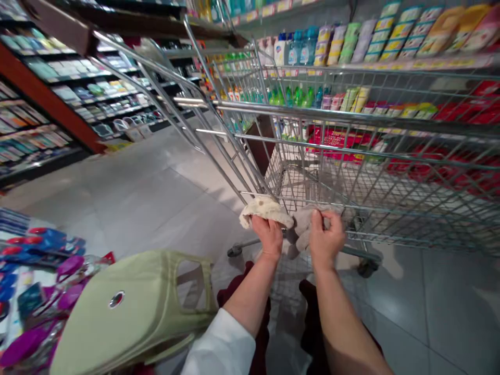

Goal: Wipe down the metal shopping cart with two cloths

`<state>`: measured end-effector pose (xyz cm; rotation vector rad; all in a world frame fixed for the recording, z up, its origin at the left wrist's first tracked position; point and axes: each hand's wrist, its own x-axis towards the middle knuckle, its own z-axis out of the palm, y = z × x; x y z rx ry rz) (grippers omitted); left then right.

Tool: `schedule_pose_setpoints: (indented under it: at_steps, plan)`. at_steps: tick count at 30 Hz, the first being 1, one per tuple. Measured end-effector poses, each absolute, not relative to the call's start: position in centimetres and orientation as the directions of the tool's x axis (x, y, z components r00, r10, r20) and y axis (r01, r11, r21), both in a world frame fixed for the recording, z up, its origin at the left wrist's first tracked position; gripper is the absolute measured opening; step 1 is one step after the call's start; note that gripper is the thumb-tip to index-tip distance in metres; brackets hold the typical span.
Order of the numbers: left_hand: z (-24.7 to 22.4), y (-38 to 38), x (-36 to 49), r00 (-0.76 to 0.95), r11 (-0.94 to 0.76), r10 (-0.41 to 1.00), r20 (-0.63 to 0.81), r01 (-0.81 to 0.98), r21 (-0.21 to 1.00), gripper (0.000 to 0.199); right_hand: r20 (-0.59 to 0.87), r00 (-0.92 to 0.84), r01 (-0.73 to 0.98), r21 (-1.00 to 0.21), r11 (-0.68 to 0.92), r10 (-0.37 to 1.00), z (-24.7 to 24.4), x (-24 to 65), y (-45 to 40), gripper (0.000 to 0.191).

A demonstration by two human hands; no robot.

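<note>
Two soft, fuzzy pieces are in this person's hands, low beside a shopping cart's near side: a cream piece [265, 208] and a grey piece [302, 221]. From here I can't tell whether they are joined, or exactly what they are. The left hand [269, 235] is grasping the cream piece from below, its fingertips lost behind the fabric. The right hand [327, 237] pinches the grey piece between thumb and fingers, and some of those fingers are curled out of sight.

The shopping cart [332, 115] stands right in front of both hands, its wire side rising between them and the store shelf [375, 66]. Its right end runs out of view, and the mesh breaks up the red packs [344, 138] low behind it. Bottles [297, 49] line the shelf higher up, their labels too blurred for me to read.

A pale green item [128, 307] with a round badge and an opening sits close by the left forearm, cut off at the bottom; I can't make out what it is. Past it are purple packages [70, 268], smeared at the edge. The person's dark-clad legs [312, 323] are partly covered by the forearms, over grey floor tiles [156, 198].
</note>
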<state>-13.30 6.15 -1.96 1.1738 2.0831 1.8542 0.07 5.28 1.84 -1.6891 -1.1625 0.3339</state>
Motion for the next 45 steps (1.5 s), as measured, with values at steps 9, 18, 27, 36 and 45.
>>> schedule_pose_setpoints:
  at_steps: [9, 18, 27, 36, 45]
  plan:
    - [-0.8, 7.7, -13.5, -0.571, 0.118, 0.748, 0.337, 0.616, 0.779, 0.017, 0.193, 0.599, 0.485, -0.86, -0.16, 0.777, 2.5, 2.4, 7.4, 0.032]
    - [-1.0, 8.5, -12.4, -0.652, 0.001, 0.685, 0.324, 0.446, 0.895, 0.012, 0.237, 0.531, 0.378, -0.925, 0.023, 0.814, 1.6, 3.4, 8.9, 0.035]
    - [-1.3, 9.4, -12.4, -0.673, -0.079, 0.627, 0.393, 0.447, 0.891, 0.034, 0.202, 0.558, 0.373, -0.928, -0.025, 0.805, 2.2, 2.0, 7.8, 0.03]
    - [-4.5, 8.3, -12.2, -0.582, -0.054, 0.753, 0.306, 0.409, 0.911, 0.034, 0.31, 0.599, 0.33, -0.936, 0.124, 0.739, 1.4, 1.9, 8.7, 0.029]
    - [-1.9, 8.7, -15.1, -0.682, -0.233, 0.601, 0.417, 0.349, 0.908, 0.045, 0.307, 0.567, 0.284, -0.944, 0.169, 0.765, 1.0, 2.2, 8.7, 0.024]
